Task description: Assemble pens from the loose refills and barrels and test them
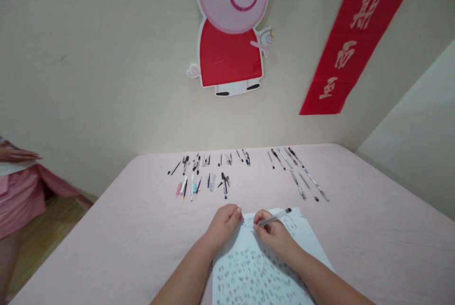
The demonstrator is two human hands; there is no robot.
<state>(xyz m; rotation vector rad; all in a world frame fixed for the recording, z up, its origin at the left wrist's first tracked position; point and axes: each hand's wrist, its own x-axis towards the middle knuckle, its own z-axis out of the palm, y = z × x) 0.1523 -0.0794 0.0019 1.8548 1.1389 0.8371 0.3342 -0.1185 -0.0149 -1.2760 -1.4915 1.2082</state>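
Observation:
My right hand (275, 236) is closed around a clear-barrelled pen (275, 217) with a dark end that points up to the right. Its tip is down at the upper part of a sheet of paper (314, 241), hidden by the fingers. Rows of dark handwriting cover much of the sheet, and other sheets appear to lie beneath it. At the paper's upper left edge rests my left hand (223, 224), fingers curled together and the thumb along the sheet's edge. Nothing shows inside that hand.
Several whole pens (298, 185) lie at the back right of the pink-covered table (142, 229). Pen parts, caps and refills (224, 185) are laid in small groups at the back left. A wall stands behind. Another person (21, 186) is at the far left, beside the table.

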